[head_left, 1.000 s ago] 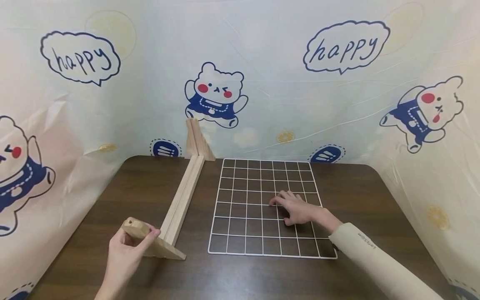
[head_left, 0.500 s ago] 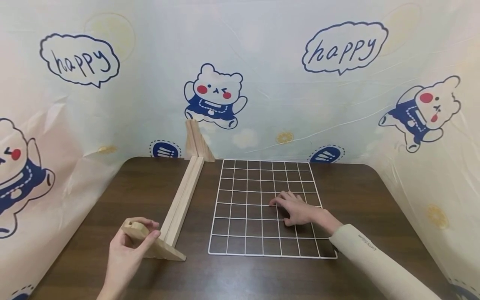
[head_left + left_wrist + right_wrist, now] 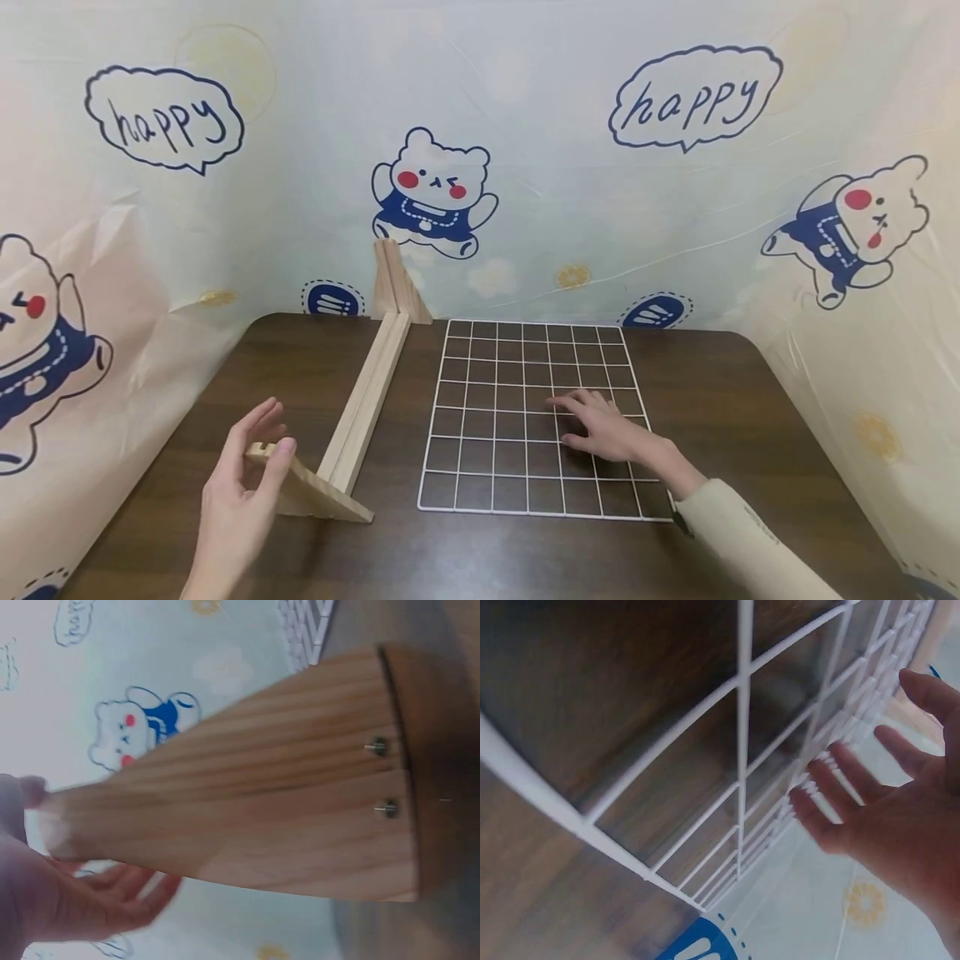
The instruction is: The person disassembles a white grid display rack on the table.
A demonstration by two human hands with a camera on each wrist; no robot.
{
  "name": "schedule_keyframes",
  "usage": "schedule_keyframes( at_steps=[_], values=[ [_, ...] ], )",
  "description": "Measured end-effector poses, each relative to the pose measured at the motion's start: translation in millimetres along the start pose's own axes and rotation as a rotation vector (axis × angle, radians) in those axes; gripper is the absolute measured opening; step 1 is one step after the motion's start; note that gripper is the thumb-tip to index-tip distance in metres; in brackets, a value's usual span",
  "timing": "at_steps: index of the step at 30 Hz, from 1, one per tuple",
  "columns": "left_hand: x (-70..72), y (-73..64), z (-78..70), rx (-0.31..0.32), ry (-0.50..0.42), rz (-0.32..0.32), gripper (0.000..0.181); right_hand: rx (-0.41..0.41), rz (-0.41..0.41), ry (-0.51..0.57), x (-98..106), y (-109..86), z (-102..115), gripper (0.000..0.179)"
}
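A wooden frame stands on the left of the table: a long wooden rail (image 3: 367,400) joins a near end piece (image 3: 322,493) to a far end piece (image 3: 397,287). My left hand (image 3: 236,492) is at the narrow top of the near end piece, its fingers loosely spread around it. Seen from the left wrist, the near end piece (image 3: 247,810) widens towards its base, where two metal screw heads (image 3: 379,746) show. My right hand (image 3: 603,429) hovers over a white wire grid (image 3: 510,513), fingers spread. In the right wrist view the palm (image 3: 900,832) holds nothing.
Both things are on a dark brown wooden table (image 3: 465,558) with rounded far corners. A printed cloth (image 3: 525,225) with bears and "happy" bubbles hangs along the back and both sides. The far end piece stands close to that cloth.
My left hand has loosened from the top of the near end piece, its fingers straightening. My right hand has shifted slightly right and towards me over the grid. The frame stays in place.
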State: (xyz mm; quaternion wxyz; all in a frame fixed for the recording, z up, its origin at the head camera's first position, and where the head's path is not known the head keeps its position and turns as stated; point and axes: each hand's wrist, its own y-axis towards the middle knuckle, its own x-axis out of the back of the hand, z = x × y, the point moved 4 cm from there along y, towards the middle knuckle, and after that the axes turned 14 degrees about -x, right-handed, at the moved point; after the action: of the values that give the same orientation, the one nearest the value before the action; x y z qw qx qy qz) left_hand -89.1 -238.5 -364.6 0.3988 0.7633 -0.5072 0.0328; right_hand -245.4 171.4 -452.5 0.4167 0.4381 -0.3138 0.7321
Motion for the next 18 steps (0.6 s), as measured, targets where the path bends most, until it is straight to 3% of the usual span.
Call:
schedule_keyframes(
  at_steps=[4,13,18],
  values=[
    [2.7,5.4,-14.0,-0.003,0.103,-0.012,0.056,-0.053,-0.084,0.027,10.0,-12.6,-1.9,0.060],
    [-4.8,12.6,-48.3,-0.248,0.301,0.008,0.069,-0.183,-0.146,0.038,30.7,-30.6,-9.7,0.063],
    [-16.8,17.7,-63.7,-0.324,0.347,0.038,0.071,-0.207,-0.178,0.040,29.9,-36.7,-6.1,0.065]
  ],
)
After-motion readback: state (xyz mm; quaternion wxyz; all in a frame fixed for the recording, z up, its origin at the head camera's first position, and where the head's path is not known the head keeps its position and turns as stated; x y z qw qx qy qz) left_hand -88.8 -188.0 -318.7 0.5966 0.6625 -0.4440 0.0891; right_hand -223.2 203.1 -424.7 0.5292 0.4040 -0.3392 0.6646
